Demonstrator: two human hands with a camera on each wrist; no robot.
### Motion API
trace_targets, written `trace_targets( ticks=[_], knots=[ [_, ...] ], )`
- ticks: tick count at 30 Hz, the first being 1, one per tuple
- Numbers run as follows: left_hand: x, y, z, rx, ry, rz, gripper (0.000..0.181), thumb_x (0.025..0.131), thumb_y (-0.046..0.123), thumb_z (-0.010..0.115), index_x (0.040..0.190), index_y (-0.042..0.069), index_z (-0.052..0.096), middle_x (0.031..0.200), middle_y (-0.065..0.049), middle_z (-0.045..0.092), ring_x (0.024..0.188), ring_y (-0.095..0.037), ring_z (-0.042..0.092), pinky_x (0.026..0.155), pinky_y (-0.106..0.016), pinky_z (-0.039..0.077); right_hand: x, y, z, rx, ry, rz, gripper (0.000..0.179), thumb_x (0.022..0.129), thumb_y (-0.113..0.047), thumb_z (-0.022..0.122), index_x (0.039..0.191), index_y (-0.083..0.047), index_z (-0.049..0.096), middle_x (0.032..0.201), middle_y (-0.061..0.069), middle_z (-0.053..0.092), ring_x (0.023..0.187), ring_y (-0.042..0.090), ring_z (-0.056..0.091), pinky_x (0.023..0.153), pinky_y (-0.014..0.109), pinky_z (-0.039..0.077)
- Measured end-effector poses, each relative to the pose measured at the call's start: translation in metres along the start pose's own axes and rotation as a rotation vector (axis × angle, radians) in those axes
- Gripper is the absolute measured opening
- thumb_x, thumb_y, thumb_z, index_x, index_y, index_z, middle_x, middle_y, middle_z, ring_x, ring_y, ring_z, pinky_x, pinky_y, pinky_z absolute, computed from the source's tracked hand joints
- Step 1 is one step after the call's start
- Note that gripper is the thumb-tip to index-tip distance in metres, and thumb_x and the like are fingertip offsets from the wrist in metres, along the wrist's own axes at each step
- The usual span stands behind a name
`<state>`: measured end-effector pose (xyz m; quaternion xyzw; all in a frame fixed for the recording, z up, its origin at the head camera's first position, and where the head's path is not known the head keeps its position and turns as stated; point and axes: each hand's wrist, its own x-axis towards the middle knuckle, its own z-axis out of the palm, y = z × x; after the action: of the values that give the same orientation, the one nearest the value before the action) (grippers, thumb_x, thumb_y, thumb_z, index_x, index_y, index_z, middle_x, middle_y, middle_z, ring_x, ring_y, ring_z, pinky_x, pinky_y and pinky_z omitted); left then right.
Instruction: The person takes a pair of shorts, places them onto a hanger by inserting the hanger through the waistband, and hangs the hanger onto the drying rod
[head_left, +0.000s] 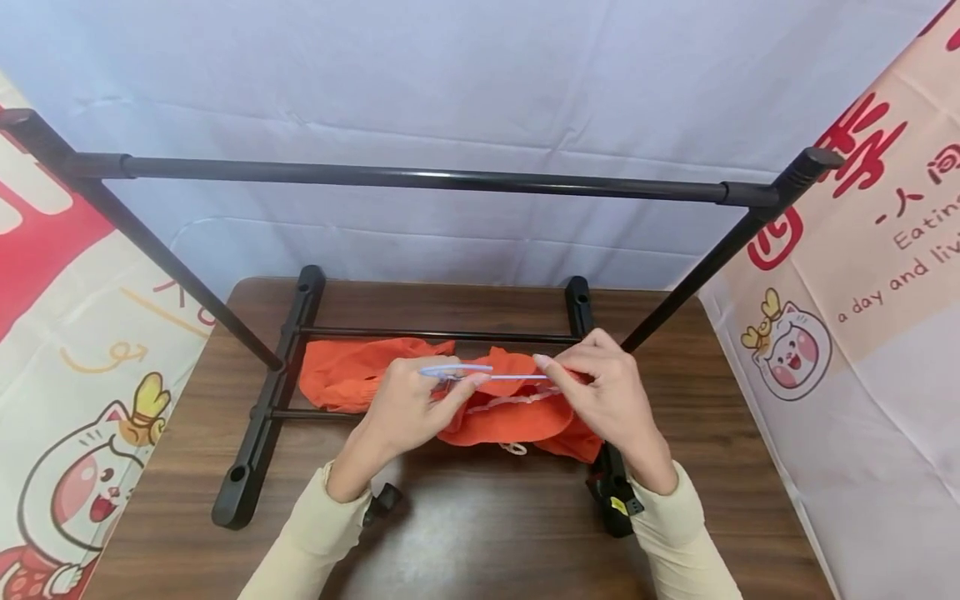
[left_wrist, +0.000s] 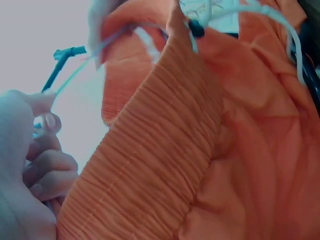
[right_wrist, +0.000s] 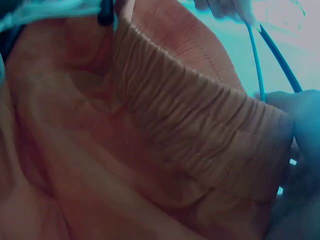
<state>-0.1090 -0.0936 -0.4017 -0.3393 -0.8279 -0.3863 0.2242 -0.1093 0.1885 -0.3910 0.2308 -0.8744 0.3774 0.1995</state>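
Both hands hold a thin pale blue clothes hanger (head_left: 519,377) over a pair of orange pants (head_left: 510,427). My left hand (head_left: 408,404) pinches its left part between thumb and fingers. On the other side my right hand (head_left: 603,383) pinches the right stretch, thumb tip on the rod. In the left wrist view, the gathered elastic waistband (left_wrist: 145,155) runs up from beside the left hand. The right wrist view shows the waistband (right_wrist: 205,120) reaching the right hand (right_wrist: 300,120), whose lower fingers are mostly hidden. A cream drawstring loop (head_left: 514,448) hangs at the pants' front.
A black clothes rack (head_left: 420,177) stands on the brown wooden table (head_left: 465,550), its top bar beyond and above the hands. The pants lie across its lower bars (head_left: 442,335), between its two feet. Pale cloth (head_left: 450,75) hangs behind, with printed sheets at both sides.
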Motion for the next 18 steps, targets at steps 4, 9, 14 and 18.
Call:
trace_targets(
  ticks=[4,9,14,18],
  knots=[
    [0.002,0.0,-0.005,0.012,-0.019,-0.03,0.017,0.091,0.022,0.082,0.078,0.015,0.074,0.054,0.007,0.045,0.051,0.0,0.028,0.05,-0.016,0.021,-0.005,0.005,-0.01,0.0,-0.137,-0.003,0.023,0.091,-0.015,0.08,0.114,-0.017,0.081,0.108,-0.003,0.079,0.102,0.013,0.062,0.083,0.024,0.052],
    [0.002,-0.006,-0.018,-0.021,-0.039,-0.091,0.026,0.095,0.022,0.078,0.072,0.016,0.069,0.057,0.009,0.047,0.054,0.0,0.029,0.052,-0.019,0.025,-0.01,0.016,-0.043,0.027,-0.259,0.018,0.082,0.075,-0.016,0.095,0.149,-0.023,0.06,0.149,0.002,0.062,0.139,0.012,0.053,0.113,0.012,0.037],
    [0.002,-0.009,-0.022,-0.016,-0.029,-0.069,0.025,0.093,0.019,0.08,0.071,0.017,0.068,0.058,0.009,0.047,0.056,0.0,0.027,0.053,-0.019,0.024,-0.01,0.02,-0.047,-0.004,-0.348,-0.003,0.079,0.077,-0.021,0.095,0.148,-0.024,0.061,0.147,0.0,0.065,0.136,0.008,0.059,0.108,0.008,0.042],
    [0.004,-0.004,-0.016,-0.022,-0.054,-0.028,0.027,0.094,0.022,0.079,0.071,0.018,0.066,0.055,0.009,0.044,0.055,0.001,0.025,0.053,-0.017,0.022,-0.009,0.019,-0.032,0.01,-0.409,-0.014,0.034,0.088,-0.026,0.086,0.121,-0.025,0.076,0.1,-0.009,0.075,0.082,0.002,0.066,0.068,0.014,0.051]
  ],
)
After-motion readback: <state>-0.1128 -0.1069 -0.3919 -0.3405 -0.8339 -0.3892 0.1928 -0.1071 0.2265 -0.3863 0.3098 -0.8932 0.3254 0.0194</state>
